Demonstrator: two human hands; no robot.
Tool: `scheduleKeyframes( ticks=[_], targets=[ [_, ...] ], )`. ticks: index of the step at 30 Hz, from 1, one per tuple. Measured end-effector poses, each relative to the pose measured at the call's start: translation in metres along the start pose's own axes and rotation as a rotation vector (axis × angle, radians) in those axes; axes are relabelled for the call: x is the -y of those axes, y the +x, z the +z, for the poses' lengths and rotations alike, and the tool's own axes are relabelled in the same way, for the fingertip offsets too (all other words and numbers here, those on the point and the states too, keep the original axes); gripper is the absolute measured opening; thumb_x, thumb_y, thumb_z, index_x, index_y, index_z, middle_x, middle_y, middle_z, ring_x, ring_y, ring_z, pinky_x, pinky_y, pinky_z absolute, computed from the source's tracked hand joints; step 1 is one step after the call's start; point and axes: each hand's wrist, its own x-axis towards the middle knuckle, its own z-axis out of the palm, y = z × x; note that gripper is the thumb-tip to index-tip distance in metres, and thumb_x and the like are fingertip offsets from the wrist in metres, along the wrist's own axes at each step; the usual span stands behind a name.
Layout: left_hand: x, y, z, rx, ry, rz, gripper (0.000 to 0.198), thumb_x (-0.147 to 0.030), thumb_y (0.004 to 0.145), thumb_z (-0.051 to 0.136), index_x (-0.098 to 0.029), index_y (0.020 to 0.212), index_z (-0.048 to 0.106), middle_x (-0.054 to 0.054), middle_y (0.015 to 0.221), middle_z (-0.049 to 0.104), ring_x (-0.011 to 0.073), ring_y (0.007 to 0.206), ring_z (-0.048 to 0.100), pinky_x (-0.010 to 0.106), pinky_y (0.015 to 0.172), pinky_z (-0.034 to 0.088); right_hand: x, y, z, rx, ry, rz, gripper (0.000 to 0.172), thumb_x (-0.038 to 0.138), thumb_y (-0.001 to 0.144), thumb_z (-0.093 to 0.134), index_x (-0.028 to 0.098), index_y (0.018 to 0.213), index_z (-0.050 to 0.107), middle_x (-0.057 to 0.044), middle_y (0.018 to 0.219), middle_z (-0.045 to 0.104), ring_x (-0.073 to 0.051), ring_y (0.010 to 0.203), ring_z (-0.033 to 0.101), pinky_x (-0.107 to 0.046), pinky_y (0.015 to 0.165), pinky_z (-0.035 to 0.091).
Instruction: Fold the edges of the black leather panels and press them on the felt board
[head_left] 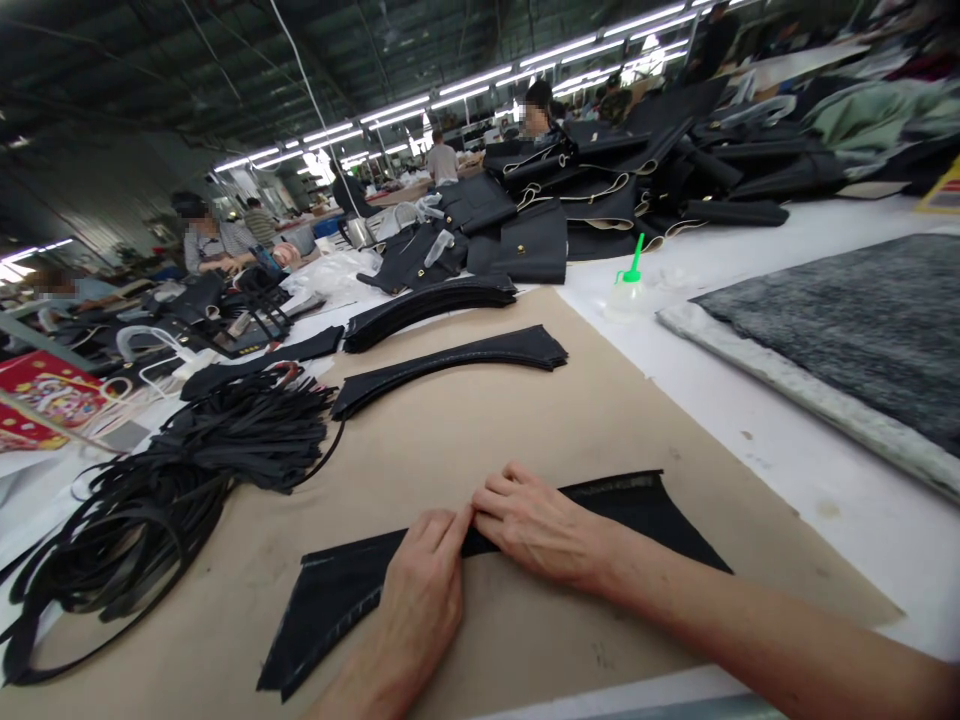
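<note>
A curved black leather piece lies on brown paper in front of me. My left hand rests on its middle, fingers pressed together pinching the piece's near edge. My right hand sits just beside it, fingers curled down and pressing on the same edge, so the fingertips of both hands meet. A glossy strip runs along the piece's far right end.
A pile of black straps lies at the left. Two stacks of curved black pieces sit further back. A small bottle with a green nozzle stands by a grey felt pad. Black bag parts and other people are beyond.
</note>
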Motion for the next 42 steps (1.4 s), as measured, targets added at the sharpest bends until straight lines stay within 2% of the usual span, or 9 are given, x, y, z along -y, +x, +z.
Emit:
scheduleKeyframes(
  ticks=[6, 12, 17, 21, 25, 28, 33, 39, 42],
  targets=[
    [0.004, 0.002, -0.001, -0.046, 0.030, -0.012, 0.040, -0.005, 0.091, 0.035, -0.015, 0.127, 0.047, 0.008, 0.103, 0.062, 0.0199, 0.094, 0.058, 0.035, 0.084, 0.053, -0.012, -0.013, -0.008, -0.006, 0.048, 0.026, 0.011, 0.012, 0.096, 0.047, 0.013, 0.102, 0.057, -0.004, 0.087, 0.056, -0.020, 0.082, 0.047, -0.034, 0.077, 0.037],
    [-0.001, 0.006, -0.005, 0.040, 0.070, 0.011, 0.043, -0.003, 0.088, 0.035, -0.019, 0.122, 0.056, 0.006, 0.090, 0.060, 0.0203, 0.086, 0.056, 0.034, 0.077, 0.053, -0.028, -0.041, -0.013, 0.026, 0.077, 0.135, 0.016, 0.013, 0.096, 0.048, 0.014, 0.085, 0.059, -0.004, 0.084, 0.056, -0.019, 0.082, 0.047, -0.033, 0.078, 0.036],
    [-0.001, 0.005, -0.005, 0.061, 0.060, 0.032, 0.047, -0.002, 0.087, 0.035, -0.018, 0.127, 0.055, 0.007, 0.092, 0.059, 0.0205, 0.089, 0.054, 0.034, 0.079, 0.053, -0.030, -0.057, -0.011, 0.010, 0.073, 0.130, 0.013, 0.013, 0.097, 0.049, 0.014, 0.090, 0.059, -0.004, 0.088, 0.056, -0.018, 0.084, 0.047, -0.032, 0.079, 0.035],
    [0.000, 0.005, -0.005, 0.109, 0.101, 0.029, 0.050, -0.001, 0.085, 0.035, -0.019, 0.126, 0.056, 0.008, 0.094, 0.058, 0.0213, 0.089, 0.054, 0.036, 0.079, 0.053, -0.028, -0.061, -0.011, 0.016, 0.066, 0.122, 0.011, 0.014, 0.097, 0.048, 0.014, 0.097, 0.060, -0.005, 0.091, 0.055, -0.018, 0.085, 0.046, -0.032, 0.077, 0.036],
    [-0.001, 0.010, -0.005, 0.115, 0.123, 0.102, 0.045, 0.000, 0.084, 0.035, -0.014, 0.120, 0.057, 0.011, 0.110, 0.057, 0.0231, 0.101, 0.053, 0.039, 0.089, 0.052, -0.027, -0.062, -0.011, 0.028, 0.063, 0.119, 0.011, 0.014, 0.096, 0.049, 0.013, 0.102, 0.058, -0.005, 0.093, 0.055, -0.019, 0.086, 0.045, -0.032, 0.078, 0.036],
    [-0.002, 0.016, -0.006, 0.183, 0.143, 0.129, 0.042, -0.001, 0.086, 0.035, -0.013, 0.120, 0.056, 0.010, 0.102, 0.060, 0.0224, 0.095, 0.054, 0.038, 0.086, 0.053, -0.027, -0.063, -0.010, 0.019, 0.061, 0.119, 0.012, 0.014, 0.096, 0.049, 0.014, 0.105, 0.058, -0.005, 0.095, 0.054, -0.019, 0.087, 0.045, -0.032, 0.078, 0.036],
    [-0.009, 0.023, -0.005, 0.259, 0.294, 0.145, 0.050, -0.001, 0.085, 0.039, -0.018, 0.131, 0.049, 0.009, 0.097, 0.059, 0.0230, 0.087, 0.055, 0.039, 0.078, 0.054, -0.028, -0.067, -0.009, 0.023, 0.053, 0.122, 0.016, 0.015, 0.097, 0.049, 0.015, 0.111, 0.057, -0.005, 0.096, 0.054, -0.020, 0.089, 0.045, -0.033, 0.077, 0.036],
    [-0.018, 0.031, -0.004, 0.225, 0.329, 0.139, 0.046, -0.001, 0.082, 0.042, -0.018, 0.122, 0.058, 0.011, 0.107, 0.058, 0.0256, 0.095, 0.056, 0.043, 0.083, 0.053, -0.031, -0.069, -0.010, 0.011, 0.060, 0.108, 0.029, 0.014, 0.099, 0.042, 0.014, 0.127, 0.047, -0.005, 0.096, 0.056, -0.020, 0.087, 0.047, -0.035, 0.081, 0.036],
    [-0.020, 0.034, -0.002, 0.251, 0.268, 0.154, 0.044, 0.000, 0.082, 0.040, -0.015, 0.118, 0.058, 0.010, 0.107, 0.060, 0.0238, 0.096, 0.056, 0.041, 0.087, 0.053, -0.036, -0.074, -0.011, 0.015, 0.089, 0.147, 0.021, 0.010, 0.097, 0.043, 0.014, 0.114, 0.056, -0.006, 0.095, 0.057, -0.020, 0.087, 0.047, -0.034, 0.082, 0.036]
  ],
)
